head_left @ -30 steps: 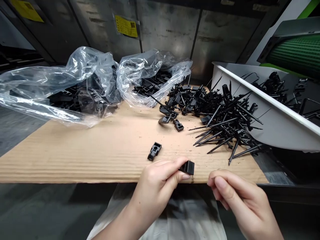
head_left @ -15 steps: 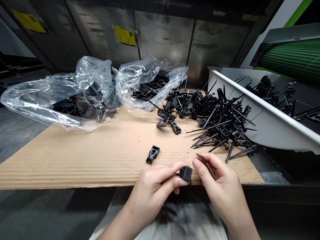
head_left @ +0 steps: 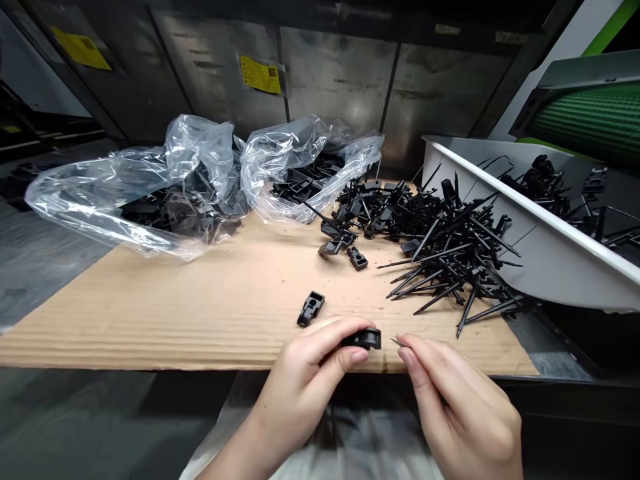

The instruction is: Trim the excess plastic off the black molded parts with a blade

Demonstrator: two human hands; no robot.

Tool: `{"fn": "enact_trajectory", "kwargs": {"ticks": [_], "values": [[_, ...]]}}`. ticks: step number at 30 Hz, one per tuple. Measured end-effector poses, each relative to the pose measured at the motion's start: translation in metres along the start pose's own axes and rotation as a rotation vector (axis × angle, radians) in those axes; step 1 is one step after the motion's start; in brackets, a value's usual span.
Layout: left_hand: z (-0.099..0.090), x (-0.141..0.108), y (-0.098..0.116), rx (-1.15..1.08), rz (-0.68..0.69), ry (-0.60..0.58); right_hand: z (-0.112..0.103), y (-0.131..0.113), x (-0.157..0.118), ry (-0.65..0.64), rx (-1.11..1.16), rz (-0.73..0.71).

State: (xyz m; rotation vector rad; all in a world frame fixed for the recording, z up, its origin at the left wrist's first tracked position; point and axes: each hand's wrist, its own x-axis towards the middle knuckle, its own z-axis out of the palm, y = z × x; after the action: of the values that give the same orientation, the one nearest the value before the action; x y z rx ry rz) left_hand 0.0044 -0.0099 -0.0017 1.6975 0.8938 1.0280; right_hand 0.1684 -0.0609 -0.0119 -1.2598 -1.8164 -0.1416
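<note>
Pinched between the thumb and fingers of my left hand [head_left: 310, 373] is a small black plastic part [head_left: 369, 338], its end facing right. My right hand [head_left: 460, 393] grips a thin blade [head_left: 399, 343], whose tip points left toward the part without touching it. Most of the blade is hidden by the fingers. On the cardboard [head_left: 200, 300], just above my left hand, lies a loose black clip [head_left: 311, 308]. Farther back rests another black clip [head_left: 357, 258].
A tangled pile of black spiky parts [head_left: 450, 247] covers the cardboard's right side. Beside it stands a white bin [head_left: 525, 207] holding similar parts. Two clear plastic bags [head_left: 115, 180] [head_left: 280, 143] of black pieces sit at the back left, before a metal panel [head_left: 335, 80].
My left hand has turned the black part so its end faces right. My right hand has rotated and moved slightly right, so less of the blade shows. The view has shifted a little.
</note>
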Motion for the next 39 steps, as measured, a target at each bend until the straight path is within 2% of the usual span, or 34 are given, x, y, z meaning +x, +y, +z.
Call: {"fn": "enact_trajectory", "kwargs": {"ticks": [10,22,24,29,32,35,39], "values": [[-0.003,0.003,0.004,-0.051,0.028,0.007,0.003,0.0,0.005,-0.015,-0.035,-0.092],[-0.006,0.003,0.002,-0.037,0.016,-0.071,0.004,-0.001,0.008,-0.033,0.016,-0.086],[-0.006,0.003,0.002,-0.036,0.028,-0.067,0.002,-0.003,0.009,-0.074,0.063,-0.052],[-0.007,0.002,0.004,-0.052,0.061,-0.095,-0.007,-0.007,0.019,-0.295,0.347,0.245],[-0.008,0.002,0.003,-0.036,0.069,-0.12,-0.01,-0.009,0.024,-0.393,0.422,0.327],[-0.008,0.003,0.002,-0.017,0.072,-0.133,-0.011,-0.01,0.024,-0.406,0.451,0.344],[-0.009,0.002,0.002,-0.019,0.083,-0.133,-0.012,-0.008,0.022,-0.301,0.397,0.317]]}}
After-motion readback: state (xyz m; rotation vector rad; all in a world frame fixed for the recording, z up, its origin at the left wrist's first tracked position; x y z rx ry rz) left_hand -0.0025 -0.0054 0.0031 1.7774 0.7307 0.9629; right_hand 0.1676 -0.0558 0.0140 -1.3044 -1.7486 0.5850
